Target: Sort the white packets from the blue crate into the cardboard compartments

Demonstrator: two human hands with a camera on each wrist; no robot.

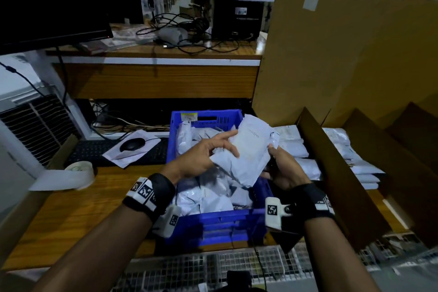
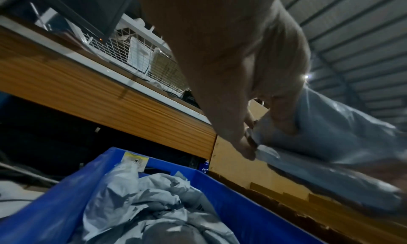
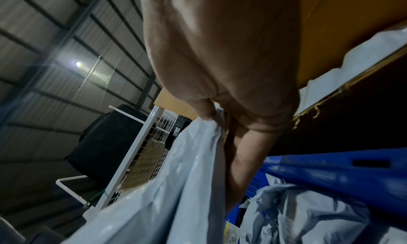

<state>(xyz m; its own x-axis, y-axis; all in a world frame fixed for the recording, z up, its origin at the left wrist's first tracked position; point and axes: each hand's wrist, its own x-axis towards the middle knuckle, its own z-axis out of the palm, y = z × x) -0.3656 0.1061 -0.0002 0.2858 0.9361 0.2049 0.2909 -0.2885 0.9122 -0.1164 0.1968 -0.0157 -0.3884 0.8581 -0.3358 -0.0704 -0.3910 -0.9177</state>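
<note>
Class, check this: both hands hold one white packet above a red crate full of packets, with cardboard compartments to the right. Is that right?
Not quite. The crate is blue, not red; the head view shows it. The rest stands: left hand and right hand hold one packet above it, compartments to the right.

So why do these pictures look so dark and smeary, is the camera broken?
Head view: dim room, straight edges bowed by the wide lens, packet readable. Left wrist view: left hand and crate smeared by motion. Right wrist view: right hand looms close, ceiling lamp flares.
</note>
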